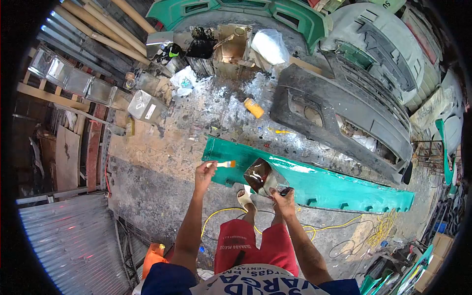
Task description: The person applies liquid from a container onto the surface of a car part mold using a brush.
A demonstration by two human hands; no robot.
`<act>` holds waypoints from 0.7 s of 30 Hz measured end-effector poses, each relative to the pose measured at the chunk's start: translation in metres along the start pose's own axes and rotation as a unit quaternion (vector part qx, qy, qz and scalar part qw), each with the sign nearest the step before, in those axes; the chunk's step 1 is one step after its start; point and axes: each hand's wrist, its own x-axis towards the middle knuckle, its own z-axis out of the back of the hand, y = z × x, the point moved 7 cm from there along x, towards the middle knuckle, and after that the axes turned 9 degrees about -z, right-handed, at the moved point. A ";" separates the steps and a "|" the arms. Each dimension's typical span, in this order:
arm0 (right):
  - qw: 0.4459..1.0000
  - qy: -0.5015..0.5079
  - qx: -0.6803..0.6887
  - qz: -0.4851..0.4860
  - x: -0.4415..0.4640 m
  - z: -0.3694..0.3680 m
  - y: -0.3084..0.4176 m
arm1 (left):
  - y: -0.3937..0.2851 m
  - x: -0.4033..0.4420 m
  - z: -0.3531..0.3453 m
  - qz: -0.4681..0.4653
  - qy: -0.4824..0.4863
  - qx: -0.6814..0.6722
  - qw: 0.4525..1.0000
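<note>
My left hand (204,173) is closed round the pale handle of a paintbrush (226,164), its brownish-orange bristles pointing right. In my right hand (283,197) is a metal can (268,178) with an open top, gripped at its near edge and tilted. Dark brown liquid shows inside it. Below both hands lies a long green panel (344,186) with a glossy surface and small tabs along its near edge. The brush is above the panel's left end; I cannot tell whether the bristles touch it.
A grey car bumper (339,113) lies beyond the panel. An orange-yellow container (253,108) rests on the stained floor, with open, dirty cans (231,49) farther back. A yellow cable (383,228) coils at the right. Metal cans (146,105) stand at the left.
</note>
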 end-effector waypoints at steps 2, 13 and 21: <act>0.998 0.042 0.037 -0.017 0.003 -0.008 -0.008 | 0.028 0.020 0.018 -0.011 -0.024 0.017 1.000; 0.950 0.126 0.274 -0.080 -0.043 0.078 0.016 | -0.005 0.011 0.004 -0.221 -0.043 0.368 0.902; 0.955 0.084 0.265 -0.099 -0.058 0.134 -0.006 | 0.006 -0.031 -0.094 -0.258 0.065 0.319 0.910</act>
